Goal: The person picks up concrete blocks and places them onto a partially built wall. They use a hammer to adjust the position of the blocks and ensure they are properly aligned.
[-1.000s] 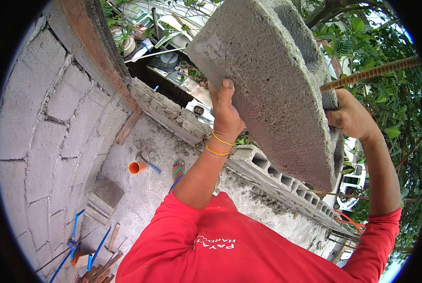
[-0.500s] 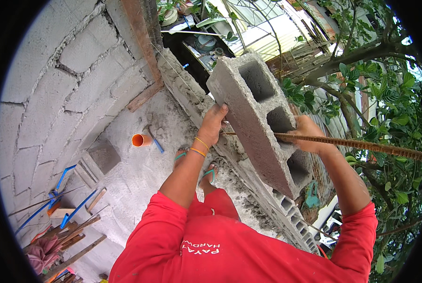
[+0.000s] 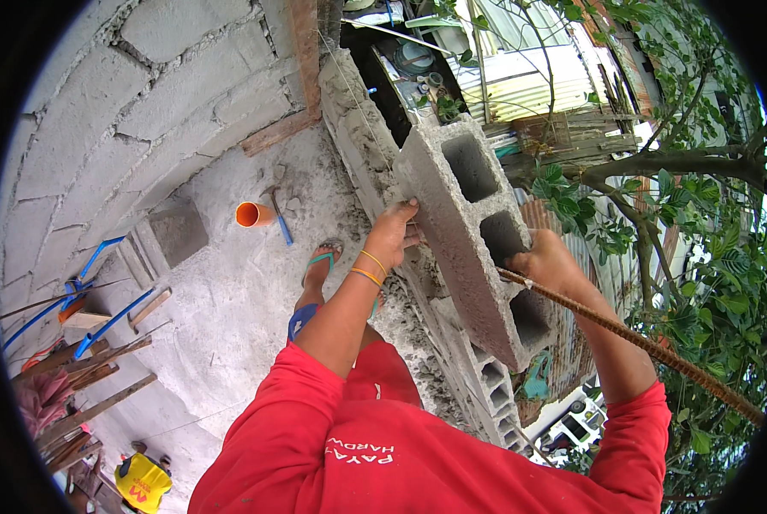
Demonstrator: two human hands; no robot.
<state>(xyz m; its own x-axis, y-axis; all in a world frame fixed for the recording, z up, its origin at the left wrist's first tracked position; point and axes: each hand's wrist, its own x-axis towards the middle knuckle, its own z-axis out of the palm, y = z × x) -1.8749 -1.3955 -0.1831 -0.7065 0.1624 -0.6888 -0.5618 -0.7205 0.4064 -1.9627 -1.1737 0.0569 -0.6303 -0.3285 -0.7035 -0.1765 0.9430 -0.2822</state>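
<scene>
A grey hollow concrete block (image 3: 465, 253) is held tilted above the low block wall (image 3: 375, 141), its open cores facing up and right. My left hand (image 3: 392, 231) grips its left side, thumb on the flat face, with a yellow and an orange band on the wrist. My right hand (image 3: 545, 259) is closed on the right side, fingers at the middle hollow. A rusty ribbed rebar (image 3: 636, 337) runs from the lower right, under my right hand, to the block. Its far end is hidden there; I cannot tell whether it passes through a hollow.
A taller block wall (image 3: 152, 103) stands left. On the concrete floor are an orange container (image 3: 248, 214), a hammer (image 3: 281, 218), a loose block (image 3: 178, 233), a blue-framed tool (image 3: 122, 321) and wood scraps (image 3: 101, 411). A person in yellow (image 3: 143, 482) is lower left. Branches (image 3: 666, 163) crowd the right.
The block has shifted slightly right and down in view, still in both hands. The rebar now slants more steeply and meets the block lower along its side. A person in yellow has come into view.
</scene>
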